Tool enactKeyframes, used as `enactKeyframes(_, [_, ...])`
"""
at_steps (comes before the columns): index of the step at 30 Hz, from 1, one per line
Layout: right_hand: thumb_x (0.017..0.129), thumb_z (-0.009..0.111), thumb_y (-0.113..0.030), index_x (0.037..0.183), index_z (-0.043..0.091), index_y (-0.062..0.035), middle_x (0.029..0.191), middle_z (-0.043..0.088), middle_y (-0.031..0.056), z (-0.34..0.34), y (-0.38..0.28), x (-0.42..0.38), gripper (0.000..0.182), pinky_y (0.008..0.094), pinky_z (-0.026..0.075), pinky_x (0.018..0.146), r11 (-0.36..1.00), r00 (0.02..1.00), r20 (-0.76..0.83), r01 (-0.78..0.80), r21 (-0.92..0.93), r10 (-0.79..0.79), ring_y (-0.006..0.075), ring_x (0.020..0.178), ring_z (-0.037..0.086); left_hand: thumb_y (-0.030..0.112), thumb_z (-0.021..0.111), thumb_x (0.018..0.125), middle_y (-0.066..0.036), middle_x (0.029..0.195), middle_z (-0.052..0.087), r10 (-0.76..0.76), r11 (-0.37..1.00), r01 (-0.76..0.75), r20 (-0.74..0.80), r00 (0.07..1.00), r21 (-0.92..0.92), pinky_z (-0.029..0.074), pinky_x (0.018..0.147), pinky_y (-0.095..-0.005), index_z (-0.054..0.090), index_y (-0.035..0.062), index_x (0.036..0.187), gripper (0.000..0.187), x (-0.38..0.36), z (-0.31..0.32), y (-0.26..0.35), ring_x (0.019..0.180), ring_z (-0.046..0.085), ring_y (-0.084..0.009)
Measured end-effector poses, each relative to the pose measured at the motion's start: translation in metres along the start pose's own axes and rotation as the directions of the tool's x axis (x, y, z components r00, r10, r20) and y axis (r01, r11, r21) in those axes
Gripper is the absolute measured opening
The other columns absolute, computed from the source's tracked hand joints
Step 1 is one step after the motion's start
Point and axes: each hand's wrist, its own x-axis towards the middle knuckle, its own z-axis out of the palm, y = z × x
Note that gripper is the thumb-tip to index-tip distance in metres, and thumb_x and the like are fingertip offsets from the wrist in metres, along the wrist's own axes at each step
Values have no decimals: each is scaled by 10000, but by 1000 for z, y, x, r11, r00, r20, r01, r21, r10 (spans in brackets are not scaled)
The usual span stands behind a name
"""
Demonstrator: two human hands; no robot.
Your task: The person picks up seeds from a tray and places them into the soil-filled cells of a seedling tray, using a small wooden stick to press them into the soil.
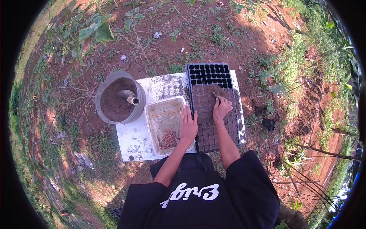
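Pinching right fingers (223, 102), possibly a stick (214, 94), tray (207, 73) beneath

Black plastic cell tray (209, 74), rough crumbly soil (206, 114), matt cloth shirt (198, 215)

We see a black tray (209, 71) with a square grid, brown soil (206, 107), and a white surface (131, 144) speckled dark. The basin (164, 122) looks cream to us, the seeds (169, 139) reddish-brown, the bucket (140, 95) grey, and the black shirt (198, 213) carries white lettering (194, 192).
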Motion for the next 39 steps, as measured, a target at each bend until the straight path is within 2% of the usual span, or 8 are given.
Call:
enactKeyframes(1, [903, 645, -192, 981, 714, -174, 1030, 661, -14, -4, 1, -3, 106, 412, 336, 924, 997, 997, 17, -74, 21, 74, 241, 1013, 525, 106, 527, 881, -337, 1578, 138, 4, 1000, -4, -5, 1000, -4, 149, 1191, -570, 534, 42, 1378, 502, -1, -1, -1, 1479, 145, -474])
enactKeyframes(5, [902, 645, -191, 981, 713, -180, 1030, 651, -11, -31, 1, -39, 105, 415, 338, 939, 996, 996, 26, -85, 18, 85, 242, 1027, 524, 111, 525, 884, -354, 1569, 138, 21, 997, -25, 62, 998, 67, 127, 1204, -552, 497, 10, 1399, 525, 1, -10, 2, 1475, 158, -474])
enactKeyframes(7, [896, 649, -169, 985, 713, -182, 1030, 642, -9, -44, 3, -67, 110, 414, 348, 941, 999, 993, 116, 22, 29, -25, 241, 1038, 523, 119, 527, 885, -359, 1564, 145, 38, 992, -49, 92, 995, 115, 120, 1211, -538, 476, -14, 1405, 540, -7, -15, 7, 1475, 162, -470])
enactKeyframes(10, [887, 656, -144, 993, 714, -179, 1033, 643, -5, -55, 3, -91, 126, 411, 362, 931, 998, 989, 140, 38, 43, -44, 243, 1039, 523, 193, 507, 935, -350, 1549, 213, 145, 945, -187, 169, 975, 270, 92, 1236, -485, 412, -62, 1429, 564, -21, -12, 18, 1479, 193, -422])
enactKeyframes(12, [878, 668, -138, 996, 715, -175, 1034, 644, -6, -60, 1, -91, 132, 406, 372, 916, 999, 989, 143, 45, 31, -49, 238, 1020, 533, 258, 492, 963, -349, 1521, 281, 108, 992, -120, 211, 972, 45, 97, 1241, -453, 368, -124, 1427, 614, -34, 0, 26, 1468, 232, -407])
enactKeyframes(23, [854, 687, -134, 946, 693, -144, 980, 641, 12, -74, 37, -61, 93, 383, 383, 843, 955, 901, 315, 280, 98, -297, 233, 941, 545, 367, 465, 984, -350, 1495, 329, -70, 992, 44, 220, 973, 120, 108, 1236, -462, 306, -186, 1423, 724, -31, 9, 52, 1456, 269, -390])
enactKeyframes(34, [885, 660, -171, 970, 677, -157, 986, 635, -1, -25, 56, 16, 88, 385, 367, 809, 953, 925, 241, 266, 144, -294, 231, 905, 532, 412, 406, 1008, -340, 1483, 360, -268, 953, 222, 237, 934, 205, 90, 1234, -477, 282, -191, 1429, 746, -16, 10, 72, 1454, 274, -381])
enactKeyframes(39, [871, 682, -155, 949, 691, -153, 964, 640, -7, -31, 56, 30, 78, 379, 354, 804, 955, 964, 185, 141, 260, -192, 226, 883, 528, 409, 402, 1013, -337, 1464, 392, -334, 934, 288, 228, 915, 213, 107, 1229, -475, 297, -193, 1423, 735, -11, 14, 78, 1445, 296, -377])
